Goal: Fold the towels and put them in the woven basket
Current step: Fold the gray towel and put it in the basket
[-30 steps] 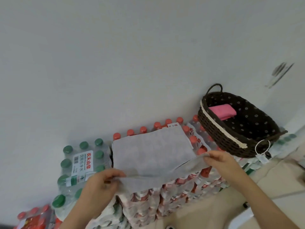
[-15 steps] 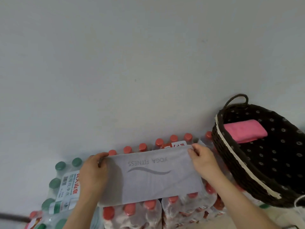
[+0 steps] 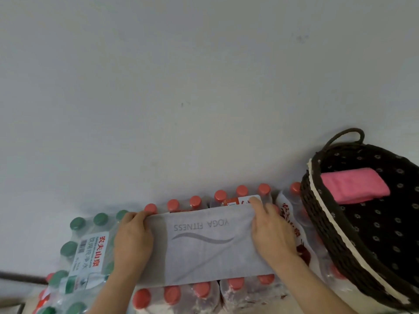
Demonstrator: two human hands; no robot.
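Grey towel (image 3: 204,250), open 1 second ago, now lies folded in 2 toward the far edge of the bottle packs (image 3: 195,295). The left hand (image 3: 132,241) and right hand (image 3: 272,234) pinch its far corners. Another fold seems due before the basket (image 3: 328,234) beside it, holding 1 pink towel (image 3: 353,186).

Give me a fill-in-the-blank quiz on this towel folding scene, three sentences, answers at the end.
The print on the grey towel reads YOGA ____. The folded towel in the woven basket is ____. The woven basket stands to the ____ of the grey towel.
Missing words: FITNESS; pink; right.
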